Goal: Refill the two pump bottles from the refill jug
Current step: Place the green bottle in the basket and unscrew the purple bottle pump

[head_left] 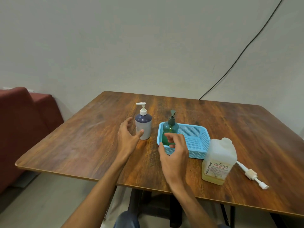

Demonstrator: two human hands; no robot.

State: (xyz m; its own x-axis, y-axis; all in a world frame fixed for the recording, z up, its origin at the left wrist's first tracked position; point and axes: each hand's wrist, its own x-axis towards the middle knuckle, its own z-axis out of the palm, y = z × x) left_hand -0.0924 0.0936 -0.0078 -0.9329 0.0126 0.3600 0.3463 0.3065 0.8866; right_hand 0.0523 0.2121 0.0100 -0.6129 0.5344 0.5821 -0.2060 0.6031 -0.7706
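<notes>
Reaching stage, nothing poured yet as far as I can judge. Left hand [128,139] is spread open beside the grey pump bottle [144,129], thumb tip at or just touching its side, fingers not wrapped round it, so no grip yet. Right hand [175,155] hovers in front of the green pump bottle [170,127] with fingers loosely curled, holding nothing; can't tell if a fingertip touches the bottle. Green pump bottle stands upright in the near-left corner of the blue basket [196,153], and shows green liquid inside. Grey pump bottle stands upright on the bench [82,142], just left of the basket, level not visible. Both bottles have their pump heads screwed on, so 0 of 2 opened. Refill jug [218,160] stands upright on the bench just beside the basket's near-right corner, with only a low band of yellowish liquid at the bottom; can't tell if its neck is capped. A loose white pump [250,174] with its tube lies flat to the right of the jug. Left to do: unscrew both pump heads, pour from the jug into each, refit heads.
</notes>
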